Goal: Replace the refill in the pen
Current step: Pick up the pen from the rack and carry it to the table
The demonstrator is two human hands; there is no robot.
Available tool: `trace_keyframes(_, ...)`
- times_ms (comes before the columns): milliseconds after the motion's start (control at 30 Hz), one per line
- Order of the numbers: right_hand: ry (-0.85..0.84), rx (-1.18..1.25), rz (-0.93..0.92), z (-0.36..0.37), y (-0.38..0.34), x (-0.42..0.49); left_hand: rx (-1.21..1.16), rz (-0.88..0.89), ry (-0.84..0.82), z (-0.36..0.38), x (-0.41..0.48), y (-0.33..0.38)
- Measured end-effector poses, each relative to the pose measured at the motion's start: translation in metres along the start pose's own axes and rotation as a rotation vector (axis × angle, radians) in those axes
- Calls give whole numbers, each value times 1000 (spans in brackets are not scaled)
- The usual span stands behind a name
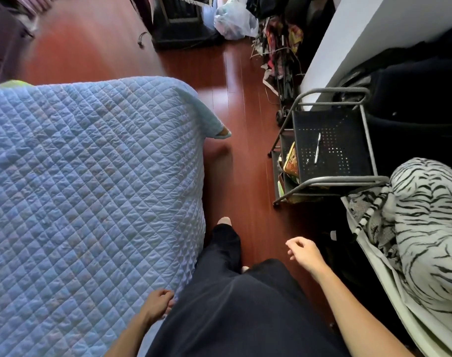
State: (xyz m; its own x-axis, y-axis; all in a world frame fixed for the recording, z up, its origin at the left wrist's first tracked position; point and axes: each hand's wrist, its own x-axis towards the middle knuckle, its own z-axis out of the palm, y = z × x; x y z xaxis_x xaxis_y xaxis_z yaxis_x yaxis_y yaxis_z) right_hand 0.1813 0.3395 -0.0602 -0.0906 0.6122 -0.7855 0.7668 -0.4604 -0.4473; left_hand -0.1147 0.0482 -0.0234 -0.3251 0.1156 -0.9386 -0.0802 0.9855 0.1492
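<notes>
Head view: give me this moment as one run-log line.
stage: approach | pen: untouched on black cart top | left hand: empty, by bed | right hand: empty, short of cart

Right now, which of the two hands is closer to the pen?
The right hand, raised over the floor toward the black cart holding the pen. The left hand hangs back beside the bed.
</notes>
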Motion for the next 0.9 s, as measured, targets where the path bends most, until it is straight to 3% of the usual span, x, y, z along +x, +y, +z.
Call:
trace_keyframes(200,22,-53,143,-16,-5,14,58,164,-36,-38,35,128)
trace_keyframes(300,21,-60,226,-26,-4,14,-24,219,-81,-48,49,201)
trace_keyframes(500,41,30,373,-45,-21,40,-14,405,-92,-69,73,324)
trace_keyframes(900,29,182,226,-105,-170,172,226,240,-43,-98,96,421)
